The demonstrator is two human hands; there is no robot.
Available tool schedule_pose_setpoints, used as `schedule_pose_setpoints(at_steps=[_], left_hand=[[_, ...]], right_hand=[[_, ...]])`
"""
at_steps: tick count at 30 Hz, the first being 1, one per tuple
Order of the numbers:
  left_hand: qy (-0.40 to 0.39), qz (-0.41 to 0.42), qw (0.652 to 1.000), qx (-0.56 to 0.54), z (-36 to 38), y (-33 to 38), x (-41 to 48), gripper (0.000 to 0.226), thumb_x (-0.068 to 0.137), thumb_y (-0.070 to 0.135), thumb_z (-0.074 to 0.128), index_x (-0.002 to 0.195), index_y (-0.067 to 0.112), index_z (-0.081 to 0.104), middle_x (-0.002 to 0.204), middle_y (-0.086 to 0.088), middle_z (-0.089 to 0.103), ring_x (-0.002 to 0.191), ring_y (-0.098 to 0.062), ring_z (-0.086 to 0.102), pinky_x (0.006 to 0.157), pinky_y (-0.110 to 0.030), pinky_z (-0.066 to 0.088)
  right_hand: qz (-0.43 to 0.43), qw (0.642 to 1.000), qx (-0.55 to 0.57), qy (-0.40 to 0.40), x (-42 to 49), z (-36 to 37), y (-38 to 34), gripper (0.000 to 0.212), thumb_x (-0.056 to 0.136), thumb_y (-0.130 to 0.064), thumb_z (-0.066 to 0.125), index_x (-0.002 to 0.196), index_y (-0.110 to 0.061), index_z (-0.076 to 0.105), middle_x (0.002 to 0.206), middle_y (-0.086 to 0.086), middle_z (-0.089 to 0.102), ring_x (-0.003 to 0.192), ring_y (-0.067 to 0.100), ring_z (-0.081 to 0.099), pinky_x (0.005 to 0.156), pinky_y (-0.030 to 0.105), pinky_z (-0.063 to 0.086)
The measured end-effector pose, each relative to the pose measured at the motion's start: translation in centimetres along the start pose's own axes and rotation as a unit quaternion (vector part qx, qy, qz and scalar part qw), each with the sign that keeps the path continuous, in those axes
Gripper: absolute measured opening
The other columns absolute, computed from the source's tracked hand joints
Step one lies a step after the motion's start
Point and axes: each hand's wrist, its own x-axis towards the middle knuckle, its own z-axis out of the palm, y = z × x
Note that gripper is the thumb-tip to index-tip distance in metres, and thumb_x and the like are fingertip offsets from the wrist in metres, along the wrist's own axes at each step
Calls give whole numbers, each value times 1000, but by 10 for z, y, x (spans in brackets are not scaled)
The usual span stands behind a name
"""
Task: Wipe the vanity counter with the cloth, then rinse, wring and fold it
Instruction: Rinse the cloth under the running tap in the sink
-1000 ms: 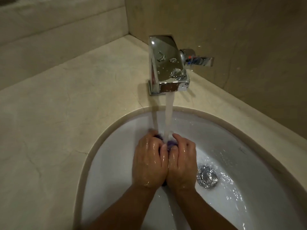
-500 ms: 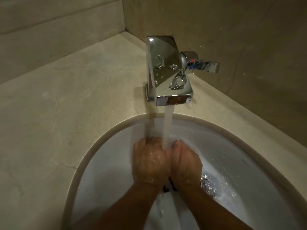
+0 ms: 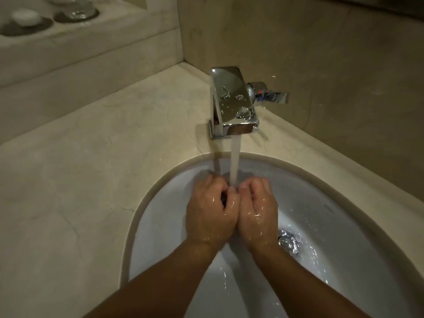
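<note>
Right now you have only the head view to go on, so read everything from there. Your left hand point(image 3: 211, 214) and right hand point(image 3: 258, 214) are pressed side by side low in the basin point(image 3: 160, 226), both wet and both with fingers curled in, directly under the stream of water point(image 3: 235, 161) falling from the chrome tap point(image 3: 234, 104). A dark sliver shows inside the curl of your left fingers; that is most likely the cloth point(image 3: 223, 199), bunched up and almost wholly hidden. Your left hand grips it. Your right hand is curled the same way, and though its palm is hidden, it probably grips the other part of the bundle. Water runs off towards the drain point(image 3: 288, 243), just to the right of your right wrist.

As for progress, the counter point(image 3: 80, 180) carries a faint sheen around the tap, so the wiping looks done, though the dim light makes that hard to confirm. You are in the rinse. Left to do: shut off the water at the lever point(image 3: 273, 97), wring the cloth over the basin, then fold it. Blurred items on the ledge point(image 3: 27, 18) play no part.
</note>
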Motion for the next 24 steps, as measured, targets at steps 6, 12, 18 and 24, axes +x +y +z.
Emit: schedule_pose_setpoints(at_steps=[6, 12, 18, 24], left_hand=[[-18, 32, 985, 169, 15, -21, -21, 29, 93, 34, 39, 87, 19, 64, 88, 0, 63, 80, -20, 58, 72, -36, 49], [-65, 96, 964, 238, 27, -35, -17, 36, 96, 32, 39, 104, 16, 70, 109, -4, 68, 104, -22, 61, 91, -39, 49], [-7, 73, 955, 287, 34, -26, -8, 39, 95, 36, 37, 80, 14, 66, 74, -6, 64, 71, -27, 57, 68, -38, 42], [-37, 17, 955, 295, 44, -26, -1, 36, 95, 43, 43, 88, 18, 67, 76, -3, 65, 73, -24, 59, 73, -38, 47]], right_hand=[[59, 997, -56, -5, -29, 8, 24, 16, 93, -37, 43, 98, -33, 57, 101, -13, 57, 94, 8, 53, 83, 35, 46], [-20, 984, -159, -74, -23, 8, 46, 46, 95, -37, 24, 114, -29, 65, 108, -8, 66, 101, 15, 57, 90, 36, 40], [-25, 987, -149, -59, -4, 10, 50, 35, 93, -37, 37, 89, -23, 69, 89, -3, 67, 88, 19, 58, 82, 39, 46], [-34, 987, -151, -46, 6, 13, 53, 30, 93, -27, 40, 79, -12, 63, 76, 2, 62, 70, 23, 58, 66, 32, 49]])
